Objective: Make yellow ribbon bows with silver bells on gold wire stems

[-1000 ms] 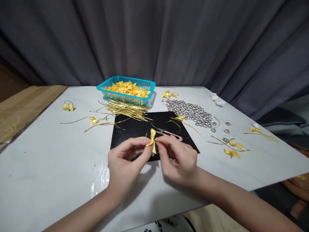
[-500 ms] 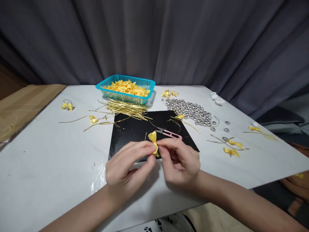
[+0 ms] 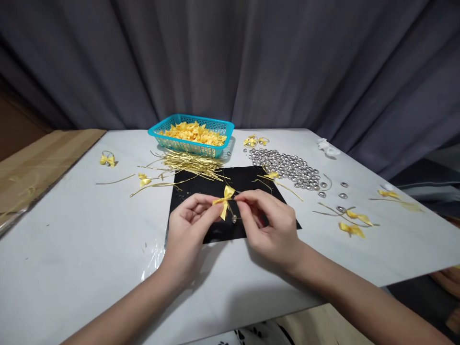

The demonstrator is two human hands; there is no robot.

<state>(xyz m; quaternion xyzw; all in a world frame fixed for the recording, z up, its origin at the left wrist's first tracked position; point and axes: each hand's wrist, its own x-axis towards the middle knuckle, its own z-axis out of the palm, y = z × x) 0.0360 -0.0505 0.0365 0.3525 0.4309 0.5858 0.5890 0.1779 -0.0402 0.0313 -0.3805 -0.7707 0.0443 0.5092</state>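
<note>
Pinching left hand (image 3: 189, 232): gripped the bow by its left loop, between thumb and fingertips.
Right hand (image 3: 271, 227): stood just right of the bow, thumb and forefinger pressed together on what looked like the wire; the fingertips hid its end.
Bow (image 3: 227, 192): hung between the two hands, off the mat, right of the left fingertips and left of the right ones. Its long axis slanted from the left fingers up and away to the right, with a tail pointing down.
Nearer hand: the left, touching the bow; the right was just beside it, apart from the ribbon.
Wire (image 3: 231, 209): ran from the knot across to the right fingertips and down to the bead; whether that was one strand could not be told.
Bead (image 3: 234, 219): hung below the knot, slightly right of it, left of the right thumb.
Mat (image 3: 230, 235): lay black beneath bow and bead.
Loose bows (image 3: 351, 230): lay well to the right.
Bead pile (image 3: 287, 167): spread beyond the right hand.
Wire bundle (image 3: 194, 165): lay across the mat's far edge.
Basket (image 3: 214, 150): stood behind the bundle, heaped with yellow bows.
</note>
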